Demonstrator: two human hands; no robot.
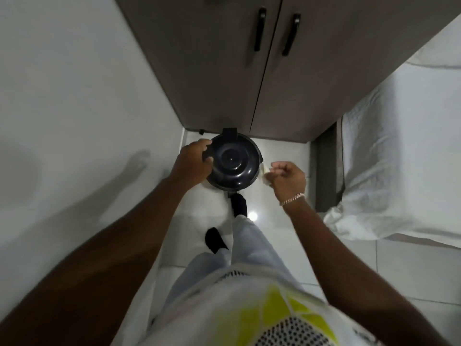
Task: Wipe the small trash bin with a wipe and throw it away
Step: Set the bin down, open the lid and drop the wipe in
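A small round black trash bin (233,162) with a closed domed lid stands on the white tiled floor in front of a cabinet. My left hand (193,161) grips the lid's left rim. My right hand (288,177) hovers just right of the bin, fingers curled around a crumpled white wipe (265,172) that pokes out toward the bin's side. My right foot in a black sock (239,204) rests on the bin's pedal at its near edge.
A brown two-door cabinet (224,78) with black handles rises right behind the bin. A white wall (74,108) closes the left side. A bed with white sheets (399,158) fills the right. My other foot (215,240) stands on the floor.
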